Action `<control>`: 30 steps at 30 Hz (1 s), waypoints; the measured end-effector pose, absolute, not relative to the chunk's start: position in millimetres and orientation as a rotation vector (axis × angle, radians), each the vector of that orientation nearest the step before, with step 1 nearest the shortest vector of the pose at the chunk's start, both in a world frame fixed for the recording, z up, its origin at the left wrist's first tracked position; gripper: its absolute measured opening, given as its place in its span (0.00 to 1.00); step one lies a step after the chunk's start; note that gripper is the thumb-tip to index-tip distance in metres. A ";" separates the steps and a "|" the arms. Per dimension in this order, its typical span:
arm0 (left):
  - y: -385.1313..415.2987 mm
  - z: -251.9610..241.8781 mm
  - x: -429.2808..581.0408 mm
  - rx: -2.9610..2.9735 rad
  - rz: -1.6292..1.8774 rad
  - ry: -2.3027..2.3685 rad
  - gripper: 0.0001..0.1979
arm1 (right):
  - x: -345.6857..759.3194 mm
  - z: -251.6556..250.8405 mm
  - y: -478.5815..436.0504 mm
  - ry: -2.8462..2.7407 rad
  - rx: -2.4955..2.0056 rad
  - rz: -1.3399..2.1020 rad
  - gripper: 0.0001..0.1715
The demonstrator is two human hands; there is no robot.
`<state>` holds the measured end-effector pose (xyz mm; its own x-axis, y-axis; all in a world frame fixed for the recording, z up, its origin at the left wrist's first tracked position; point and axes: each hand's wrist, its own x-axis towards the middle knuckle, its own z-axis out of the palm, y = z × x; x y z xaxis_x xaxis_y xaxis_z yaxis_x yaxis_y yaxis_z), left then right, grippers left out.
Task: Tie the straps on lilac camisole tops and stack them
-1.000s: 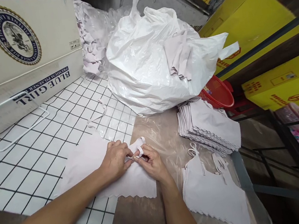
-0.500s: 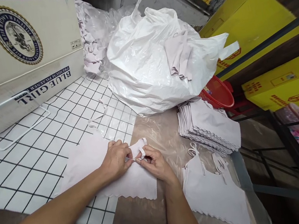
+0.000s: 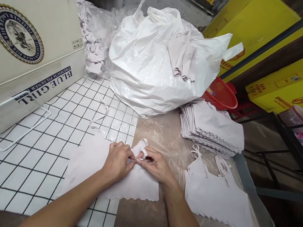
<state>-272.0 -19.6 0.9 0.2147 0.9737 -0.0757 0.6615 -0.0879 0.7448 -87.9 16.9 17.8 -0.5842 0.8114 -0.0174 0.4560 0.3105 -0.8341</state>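
A pale pink camisole top (image 3: pixel 89 161) with a scalloped hem lies spread on the table below my hands. My left hand (image 3: pixel 119 160) rests over its upper part, with thumb and fingers pinched on the thin strap (image 3: pixel 143 152). Close beside it, my right hand (image 3: pixel 155 166) pinches the same strap, which curls up in a small loop above the fingers. The fingertips of both hands nearly meet, so the exact spot they grip is partly hidden. A similar strapped top (image 3: pixel 216 192) lies flat to the right.
Behind that top is a stack of folded garments (image 3: pixel 212 128). A big white plastic bag (image 3: pixel 145 63) stands at the back, near a red basket (image 3: pixel 223 95). The printed carton (image 3: pixel 46 34) and a white wire frame (image 3: pixel 22 132) are at left. Yellow boxes (image 3: pixel 259 24) stand at right.
My right fingertips have shifted slightly left, closer to the left ones, and the strap loop has moved a little with them. The garments around have stayed in place.
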 end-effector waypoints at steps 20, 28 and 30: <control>-21.7 -1.3 -272.1 1.878 0.675 1.419 0.06 | -83.7 22.3 15.2 -2.368 -1.073 1.047 0.09; -21.5 0.2 -270.1 1.876 0.629 1.434 0.04 | -86.1 26.7 15.9 -2.348 -1.092 1.087 0.09; -21.1 -0.4 -270.1 1.863 0.652 1.427 0.03 | -86.9 26.3 16.2 -2.350 -1.081 1.093 0.09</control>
